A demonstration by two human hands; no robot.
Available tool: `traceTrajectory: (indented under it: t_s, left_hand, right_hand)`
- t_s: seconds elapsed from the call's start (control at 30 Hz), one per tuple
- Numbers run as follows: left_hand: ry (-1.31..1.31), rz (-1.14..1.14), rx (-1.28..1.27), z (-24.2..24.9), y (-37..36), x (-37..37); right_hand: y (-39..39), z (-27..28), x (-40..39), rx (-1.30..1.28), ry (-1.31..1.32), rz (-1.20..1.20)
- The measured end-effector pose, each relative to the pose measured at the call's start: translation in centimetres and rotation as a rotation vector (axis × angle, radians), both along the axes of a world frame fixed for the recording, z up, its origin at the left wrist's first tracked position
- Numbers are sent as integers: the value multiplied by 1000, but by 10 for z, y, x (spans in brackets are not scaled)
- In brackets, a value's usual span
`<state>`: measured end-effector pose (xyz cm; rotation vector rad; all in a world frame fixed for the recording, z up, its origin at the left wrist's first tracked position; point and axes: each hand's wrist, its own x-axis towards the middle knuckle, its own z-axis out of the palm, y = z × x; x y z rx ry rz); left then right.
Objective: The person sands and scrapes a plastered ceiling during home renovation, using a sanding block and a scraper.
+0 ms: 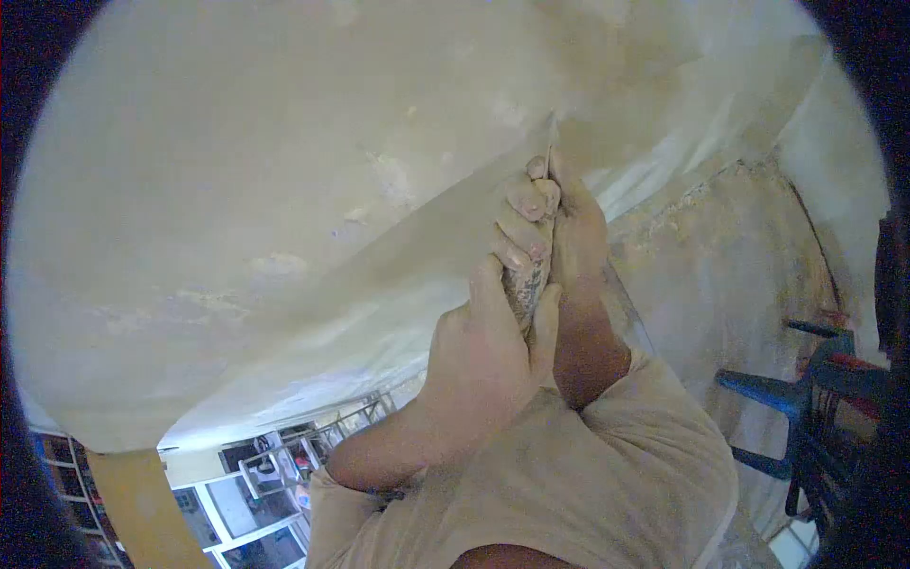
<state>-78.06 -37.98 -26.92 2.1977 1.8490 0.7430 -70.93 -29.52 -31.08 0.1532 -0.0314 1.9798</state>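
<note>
Both my arms are raised toward a plastered, off-white ceiling surface [379, 123]. Between my hands is a flat-bladed scraper [551, 142], seen nearly edge-on, its thin tip touching or close to that surface. My right hand [545, 204] is closed around it near the blade, fingers curled and smeared with pale paste. Lower down, my left hand [483, 327] is closed at the handle end, its thumb on the right side. A grey, paste-covered part of the scraper shows between the hands; the rest is hidden by fingers.
Dark plastic chairs [806, 389] stand at the right by a stained, patchy wall [720, 256]. At lower left are a white-framed window [246, 512], a metal ladder-like frame [355, 422] and a yellow pillar [142, 503]. Rough, peeling patches [384, 175] mark the plaster.
</note>
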Motion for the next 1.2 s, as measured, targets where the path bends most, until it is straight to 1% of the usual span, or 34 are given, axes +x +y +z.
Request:
traceTrajectory:
  t_s: [0.1, 0.2, 0.33, 0.4, 0.43, 0.47, 0.53, 0.6, 0.63, 0.7, 0.73, 0.8, 0.83, 0.9, 0.93, 0.97, 1.0, 1.03, 1.1, 1.13, 1.2]
  left_hand:
    - [-79, 25, -86, 1, 5, -2]
    - [-147, 16, -105, -1, 1, -6]
    - [-172, 62, -135, 5, -1, -12]
    - [-156, 13, -127, 10, 11, -8]
    - [-157, 5, -116, 9, 6, -10]
    - [-144, -26, -84, 4, -4, -13]
    - [-127, -70, -37, -7, 1, -17]
    - [-263, -55, -1, -17, 3, -19]
    - [-272, -47, -6, -18, 3, -18]
    - [-304, -26, -71, -14, 19, -13]
    - [-308, -26, -57, -18, 19, -11]
    - [-411, -83, 123, -36, 17, -16]
    - [-410, -75, 141, -44, 13, -19]
    - [-553, -50, 153, -57, 9, -26]
    - [-559, -32, 166, -63, 8, -30]
    - [-400, -121, 28, -68, 5, -39]
    - [-236, -214, -109, -80, 13, -32]
    - [-241, -203, -108, -80, 10, -37]
    - [-159, -232, 82, -78, 5, -46]
    - [-162, -232, 77, -75, 5, -51]
    - [-63, -383, 563, -68, 18, -45]
  right_hand:
    - [2, -1, 1, -8, -43, -17]
    - [1, -3, 0, -21, -102, -16]
    - [-5, 5, -10, -74, -62, -48]
    - [5, 8, -7, -57, -58, -198]
    - [2, 11, -8, -45, -58, -206]
    - [-4, 12, -12, -171, -409, -259]
    - [0, 10, -11, -289, -753, -328]
    - [-1, 1, -4, 6, -294, -133]
    - [-2, -2, -2, 1, -304, -125]
    - [10, 1, 2, 92, -341, -232]
    - [5, 3, 2, 107, -343, -231]
    - [-19, 2, -4, 33, -626, -379]
    - [-33, -4, -7, 52, -623, -373]
    - [-48, -20, -9, 222, -956, -353]
    - [-46, -24, -4, 240, -960, -336]
    - [-45, -30, 2, 290, -1007, -368]
    - [-32, -43, 23, 340, -1048, -407]
    - [-28, -43, 27, 346, -1050, -397]
    - [-20, -42, 31, 179, -798, -634]
    - [-20, -47, 34, 175, -801, -632]
    - [-15, -63, 53, 354, -897, -455]
